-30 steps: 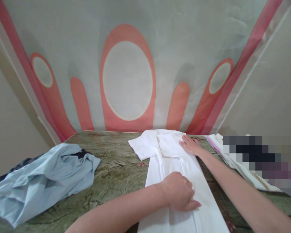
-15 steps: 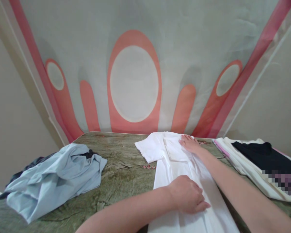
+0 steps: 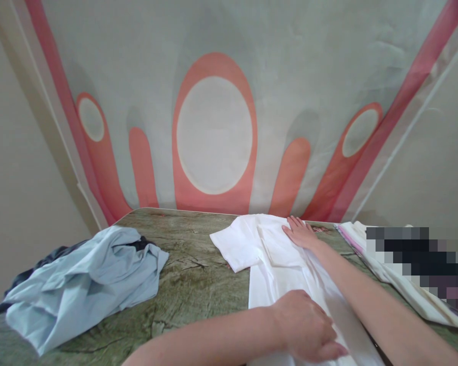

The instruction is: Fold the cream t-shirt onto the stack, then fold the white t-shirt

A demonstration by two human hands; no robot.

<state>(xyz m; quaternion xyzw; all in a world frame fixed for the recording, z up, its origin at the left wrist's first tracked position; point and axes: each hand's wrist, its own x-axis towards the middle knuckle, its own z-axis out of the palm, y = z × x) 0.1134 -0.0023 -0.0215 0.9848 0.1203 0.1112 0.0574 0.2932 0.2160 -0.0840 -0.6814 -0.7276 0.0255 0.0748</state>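
Note:
A white T-shirt (image 3: 269,256) lies lengthwise on the green marbled table (image 3: 191,277), its right side folded inward and one sleeve spread out to the left. My right hand (image 3: 301,234) lies flat and open on the far, upper part of the shirt, fingers stretched toward the wall. My left hand (image 3: 309,328) rests palm down on the near part of the shirt, fingers together and laid flat on the cloth. Nothing is held in either hand.
A crumpled light blue garment (image 3: 84,282) over something dark lies on the table's left side. Folded white and pink-edged cloth (image 3: 389,274) sits at the right. A grey and red patterned cloth (image 3: 213,127) hangs behind the table's far edge.
The view has shifted slightly. My left hand has slid toward me along the shirt; my right hand stays flat near the shirt's top.

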